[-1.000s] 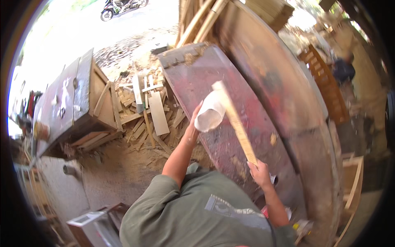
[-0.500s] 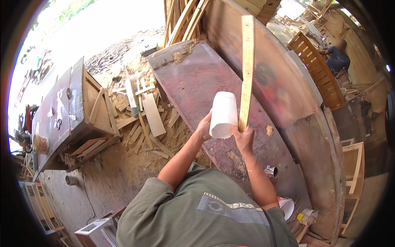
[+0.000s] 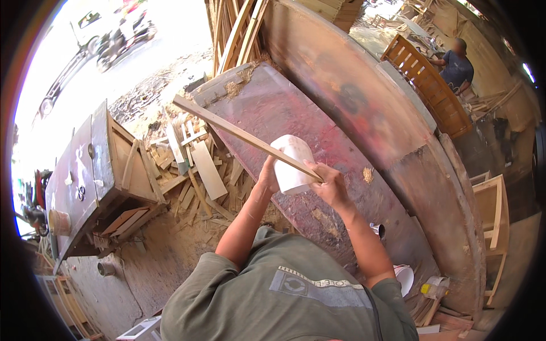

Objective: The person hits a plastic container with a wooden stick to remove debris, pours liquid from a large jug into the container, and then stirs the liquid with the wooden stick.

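In front of my chest I hold a white, tube-like piece (image 3: pixel 293 149), rounded at the top; I cannot tell whether it is paper or plastic. My left hand (image 3: pixel 267 175) is closed against its left side. A long, narrow wooden strip (image 3: pixel 233 129) crosses in front of the white piece, pointing up and to the left. Its near end is pinched in my right hand (image 3: pixel 330 183), beside the white piece's lower right side. Both hands are above a worn, reddish-stained workbench (image 3: pixel 296 105).
Wood offcuts (image 3: pixel 207 170) lie piled left of the bench. Farther left stands a cabinet-like table (image 3: pixel 74 170) with scissors on it. A metal cup (image 3: pixel 378 229), a white bucket (image 3: pixel 404 278) and a clear container (image 3: pixel 435 287) are near my right arm. A person (image 3: pixel 456 69) is beside a slatted wooden panel (image 3: pixel 426 85).
The wooden strip has swung from nearly upright on the right to a leftward slant across the white piece. Both hands have shifted slightly left in view. Motorbikes now show at the upper left.
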Tool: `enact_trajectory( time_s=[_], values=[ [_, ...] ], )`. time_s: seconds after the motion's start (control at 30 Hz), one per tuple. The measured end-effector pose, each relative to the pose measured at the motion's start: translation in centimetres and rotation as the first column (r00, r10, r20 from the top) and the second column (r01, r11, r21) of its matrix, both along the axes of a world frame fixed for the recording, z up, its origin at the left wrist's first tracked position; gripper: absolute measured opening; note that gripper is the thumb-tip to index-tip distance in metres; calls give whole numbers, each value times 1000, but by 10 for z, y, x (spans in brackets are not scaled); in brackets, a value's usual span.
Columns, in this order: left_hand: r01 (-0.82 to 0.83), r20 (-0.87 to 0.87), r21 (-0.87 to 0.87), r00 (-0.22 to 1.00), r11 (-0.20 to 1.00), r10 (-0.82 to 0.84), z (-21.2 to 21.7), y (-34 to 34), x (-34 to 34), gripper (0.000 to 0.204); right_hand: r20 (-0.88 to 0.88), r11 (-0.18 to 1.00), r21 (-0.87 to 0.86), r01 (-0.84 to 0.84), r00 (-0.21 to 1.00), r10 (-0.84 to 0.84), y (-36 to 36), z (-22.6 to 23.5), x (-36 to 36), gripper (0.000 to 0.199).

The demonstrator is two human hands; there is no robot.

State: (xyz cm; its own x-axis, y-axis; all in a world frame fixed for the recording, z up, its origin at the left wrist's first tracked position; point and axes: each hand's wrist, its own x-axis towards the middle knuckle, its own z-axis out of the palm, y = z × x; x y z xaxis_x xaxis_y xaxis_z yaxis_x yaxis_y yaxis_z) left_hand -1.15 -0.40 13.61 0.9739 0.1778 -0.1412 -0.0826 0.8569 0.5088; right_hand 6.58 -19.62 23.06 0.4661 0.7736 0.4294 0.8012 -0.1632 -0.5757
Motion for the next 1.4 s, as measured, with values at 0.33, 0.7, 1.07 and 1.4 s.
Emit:
enact_trajectory(
  time_s=[0.33,0.7,1.07,1.4],
  values=[
    [-540,174,-61,822,839,542,-48,64,28,98,-80,431,835,342,851,-520,-202,215,-11,34],
    [-537,203,-20,824,843,530,-48,130,23,91,-555,766,74,638,665,-500,-185,94,-46,18],
    [-562,260,-22,796,827,547,-26,122,48,87,-33,767,-468,439,859,-512,-157,-2,-81,35],
    [-609,277,-94,744,788,608,-25,135,57,82,-216,308,891,333,909,-357,-138,146,-60,28]
  ],
)
